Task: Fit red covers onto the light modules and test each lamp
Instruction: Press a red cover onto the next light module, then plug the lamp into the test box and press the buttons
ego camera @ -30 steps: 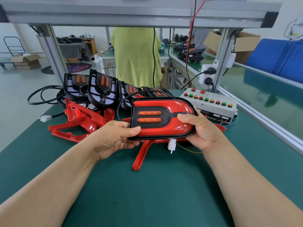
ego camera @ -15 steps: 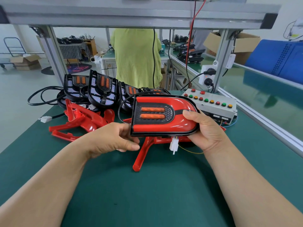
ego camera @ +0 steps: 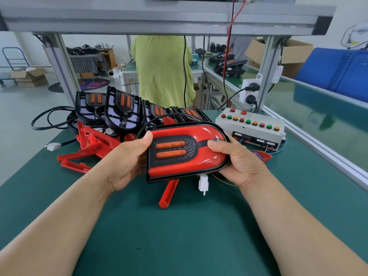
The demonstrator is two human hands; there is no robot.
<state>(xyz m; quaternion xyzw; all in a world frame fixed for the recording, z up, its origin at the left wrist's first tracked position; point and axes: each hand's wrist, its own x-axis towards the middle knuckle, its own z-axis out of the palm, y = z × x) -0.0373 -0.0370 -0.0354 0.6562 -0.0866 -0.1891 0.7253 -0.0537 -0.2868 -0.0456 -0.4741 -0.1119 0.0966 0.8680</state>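
While the green desk carries bare light modules and loose red covers at its far edge, a red-covered lamp is held above its middle, left hand gripping one end, right hand the other, white connector dangling.

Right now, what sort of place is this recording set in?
Likely a lamp assembly workshop: green-matted workbench, grey test box with coloured buttons, a row of uncovered black light modules.
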